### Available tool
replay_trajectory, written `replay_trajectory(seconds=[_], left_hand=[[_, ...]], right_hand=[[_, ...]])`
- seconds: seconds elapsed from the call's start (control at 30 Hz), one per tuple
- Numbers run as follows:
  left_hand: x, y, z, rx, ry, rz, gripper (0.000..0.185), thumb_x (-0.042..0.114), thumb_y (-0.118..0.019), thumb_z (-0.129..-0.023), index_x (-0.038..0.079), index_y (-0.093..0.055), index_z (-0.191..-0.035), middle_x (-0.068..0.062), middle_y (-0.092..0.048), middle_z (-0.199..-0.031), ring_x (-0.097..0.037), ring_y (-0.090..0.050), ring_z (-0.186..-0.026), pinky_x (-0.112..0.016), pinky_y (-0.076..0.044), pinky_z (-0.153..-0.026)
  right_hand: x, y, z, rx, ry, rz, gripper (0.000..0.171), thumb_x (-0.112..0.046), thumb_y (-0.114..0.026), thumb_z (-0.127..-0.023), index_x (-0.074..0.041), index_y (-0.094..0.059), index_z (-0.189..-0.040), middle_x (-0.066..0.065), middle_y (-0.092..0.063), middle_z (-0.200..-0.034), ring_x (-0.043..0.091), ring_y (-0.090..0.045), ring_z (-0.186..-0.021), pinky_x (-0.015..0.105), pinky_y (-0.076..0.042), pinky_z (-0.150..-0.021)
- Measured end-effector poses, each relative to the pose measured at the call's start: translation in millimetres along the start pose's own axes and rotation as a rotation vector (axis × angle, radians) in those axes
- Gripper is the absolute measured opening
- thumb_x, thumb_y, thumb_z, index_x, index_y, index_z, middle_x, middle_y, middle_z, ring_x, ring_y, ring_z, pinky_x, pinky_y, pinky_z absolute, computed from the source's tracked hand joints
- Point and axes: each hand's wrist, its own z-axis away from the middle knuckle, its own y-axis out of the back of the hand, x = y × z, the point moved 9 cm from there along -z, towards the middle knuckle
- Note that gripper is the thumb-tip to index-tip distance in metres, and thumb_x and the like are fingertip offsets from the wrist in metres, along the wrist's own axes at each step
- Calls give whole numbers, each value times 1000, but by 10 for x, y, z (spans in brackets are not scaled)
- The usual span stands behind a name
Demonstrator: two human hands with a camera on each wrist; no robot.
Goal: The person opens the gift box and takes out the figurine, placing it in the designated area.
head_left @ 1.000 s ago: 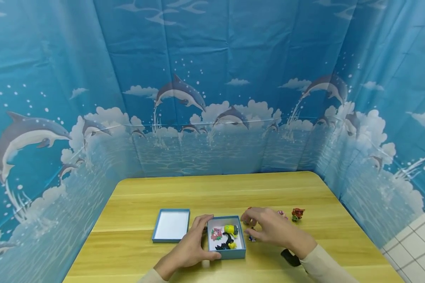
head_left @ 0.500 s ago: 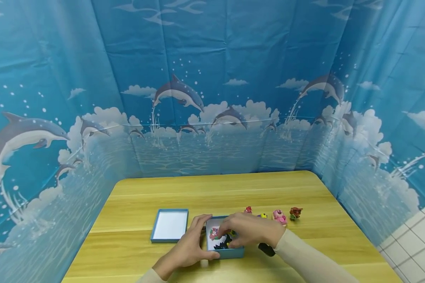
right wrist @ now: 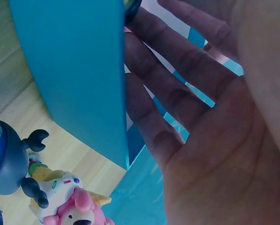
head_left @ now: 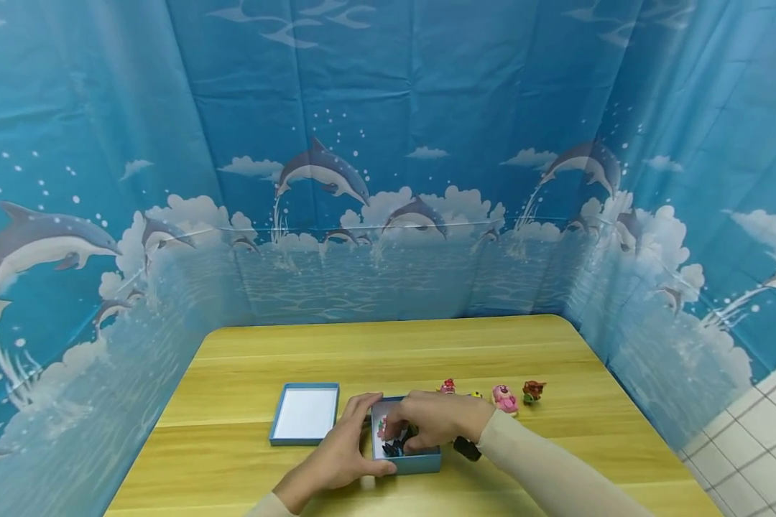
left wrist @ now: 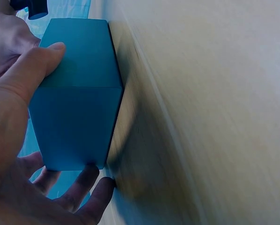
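Note:
My left hand (head_left: pixel 349 445) steadies the small blue box (head_left: pixel 417 465) at its left side. In the left wrist view its thumb (left wrist: pixel 50 54) lies on one wall and the other fingers (left wrist: pixel 86 180) reach round another. My right hand (head_left: pixel 427 416) is inside the box, its thumb and fingers around a dark toy figure (head_left: pixel 394 446) near the bottom. A pink figure (head_left: pixel 381 429) shows beside the fingers. From the right wrist, the fingers (right wrist: pixel 154 112) pass over the box rim and their tips are hidden. The hand covers the other contents of the box.
A blue lid (head_left: pixel 305 413) with a white inside lies left of the box. To the right stand a pink bear figure (head_left: pixel 504 398), a brown figure (head_left: pixel 533 391) and a red-pink figure (head_left: pixel 448 386). A dark blue figure (right wrist: pixel 8 159) is near the box wall.
My right hand has moved left from the figures on the table into the box. The left hand still steadies the box. More of the pink bear figure shows now.

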Motion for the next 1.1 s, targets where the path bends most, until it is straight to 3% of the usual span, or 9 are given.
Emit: replay_trajectory(seconds=[0.27,0.6,1.1], left_hand=[[-66,-12,19,-9,19,5,119,56,-100,-91,22,-32,-183,-8,-38,-183,-35,-57,-159,-64,-54,-127],[-9,17,-18,3,-2,-8,118,55,-100,-92,21,-33,-182,-10,-38,-183,-39,-54,-163,-68,-52,-128],[-13,3,6,-2,3,-7,118,53,-100,-92,16,-34,-182,-9,-37,-184,-38,-55,-162,-67,-51,-129]], right_hand=[[22,-26,-65,-21,6,-20,30,-11,-87,-107,-26,-84,-133,-15,-84,-122,-5,-76,-111,20,-65,-100],[-18,13,-94,-29,63,-56,37,-8,-89,-104,-21,-83,-138,-9,-84,-122,-1,-76,-104,19,-65,-93],[-33,-68,-175,-59,74,-7,33,-6,-91,-101,-24,-85,-127,-15,-83,-109,-7,-71,-92,13,-61,-83]])
